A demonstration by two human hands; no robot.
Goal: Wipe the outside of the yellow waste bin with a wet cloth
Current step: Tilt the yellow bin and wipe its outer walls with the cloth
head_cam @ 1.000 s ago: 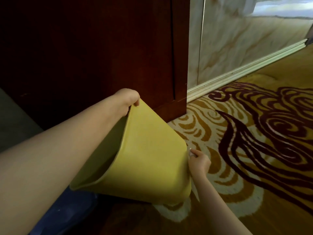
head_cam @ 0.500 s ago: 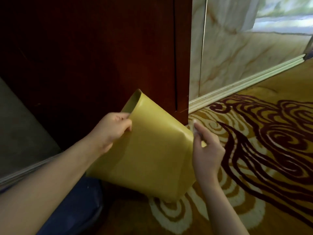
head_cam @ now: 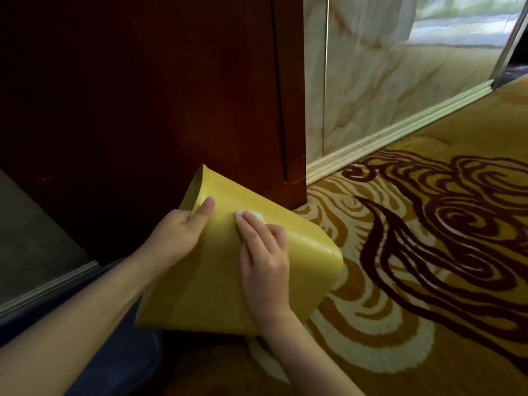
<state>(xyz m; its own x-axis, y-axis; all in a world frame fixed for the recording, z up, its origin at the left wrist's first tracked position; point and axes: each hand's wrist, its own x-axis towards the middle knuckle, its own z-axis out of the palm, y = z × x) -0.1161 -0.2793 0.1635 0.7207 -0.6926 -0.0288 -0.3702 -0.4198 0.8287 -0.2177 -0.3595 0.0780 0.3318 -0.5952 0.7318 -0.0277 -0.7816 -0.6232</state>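
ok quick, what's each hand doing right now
Left hand: closed on the bin at its rim, thumb on the outside.
Right hand: fingers flat, pressing a white cloth against the bin's side.

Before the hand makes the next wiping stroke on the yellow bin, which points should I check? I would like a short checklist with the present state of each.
1. Left hand steadies the yellow bin at its rim: ok.
2. Right hand presses the white cloth flat on the outer wall: ok.
3. Cloth is wet: cannot tell.
4. Bin is tilted so the outside faces the person: ok.
5. Bin is clear of the dark wooden cabinet: cannot tell, they look very close.
6. Side resting toward the patterned carpet is wiped: cannot tell, it is hidden.
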